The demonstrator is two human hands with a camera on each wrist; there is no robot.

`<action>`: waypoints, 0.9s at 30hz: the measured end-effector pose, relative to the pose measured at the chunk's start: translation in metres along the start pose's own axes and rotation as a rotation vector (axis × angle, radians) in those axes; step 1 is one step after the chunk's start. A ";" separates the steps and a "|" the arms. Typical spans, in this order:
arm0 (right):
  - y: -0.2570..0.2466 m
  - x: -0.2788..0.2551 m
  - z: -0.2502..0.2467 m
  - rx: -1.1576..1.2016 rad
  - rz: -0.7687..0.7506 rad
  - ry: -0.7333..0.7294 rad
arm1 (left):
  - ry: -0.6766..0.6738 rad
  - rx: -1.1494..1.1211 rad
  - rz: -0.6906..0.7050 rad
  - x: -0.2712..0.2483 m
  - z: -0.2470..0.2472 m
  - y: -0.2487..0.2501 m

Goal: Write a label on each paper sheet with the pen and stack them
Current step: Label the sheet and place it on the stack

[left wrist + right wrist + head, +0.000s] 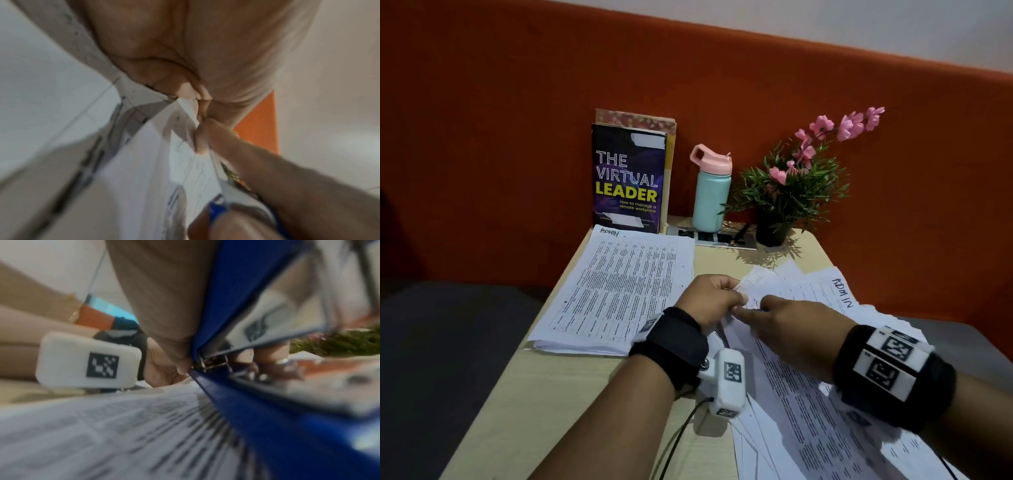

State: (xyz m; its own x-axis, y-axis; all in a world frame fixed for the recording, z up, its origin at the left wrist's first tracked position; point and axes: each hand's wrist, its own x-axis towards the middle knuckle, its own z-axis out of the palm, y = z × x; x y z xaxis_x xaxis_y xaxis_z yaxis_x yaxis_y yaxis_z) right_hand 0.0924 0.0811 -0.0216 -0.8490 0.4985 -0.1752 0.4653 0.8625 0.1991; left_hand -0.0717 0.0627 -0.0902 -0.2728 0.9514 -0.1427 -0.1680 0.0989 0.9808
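Both hands meet over the loose sheets (808, 370), which lie fanned and overlapping on the counter (571, 394) just right of the stack (616, 291). The left hand (709, 301) has its grip clamped on the corner of one sheet (748, 286); the left wrist view shows thumb and fingertips (202, 141) pinched together on that raised paper edge. The right hand (791, 329) lies beside it, fingers bent down onto the same sheet. Whether its grip is closed on the paper or only pressing cannot be told from the head view, and the right wrist view is blurred and mostly filled by a blue strap (236, 293). No pen shows in any view.

The stack sits flat, squared up, with a handwritten word at its far edge. One of the loose sheets, on the far side from the stack, also carries handwriting (842, 291).

The paper will handle as very light, thin and limp: it bends under its own weight, slides readily over the sheets beneath, and clings to its neighbours, so two may lift together. A corner or edge pinch, as here, seems the right hold; peeling the corner up separates one sheet. It creases and tears if tugged hard, so a gentle lift with the other hand pinning the rest should serve, then a flat slide onto the stack.
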 end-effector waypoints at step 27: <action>0.003 -0.012 0.010 0.536 0.242 0.011 | -0.082 1.101 0.090 -0.026 0.005 0.049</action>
State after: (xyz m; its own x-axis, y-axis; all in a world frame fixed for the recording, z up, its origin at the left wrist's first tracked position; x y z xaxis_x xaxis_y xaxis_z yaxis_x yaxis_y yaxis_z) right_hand 0.1058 0.0784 -0.0283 -0.7042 0.6882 -0.1748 0.7054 0.6497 -0.2834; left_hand -0.0678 0.0447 -0.0379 -0.1713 0.9806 -0.0956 0.7946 0.1949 0.5750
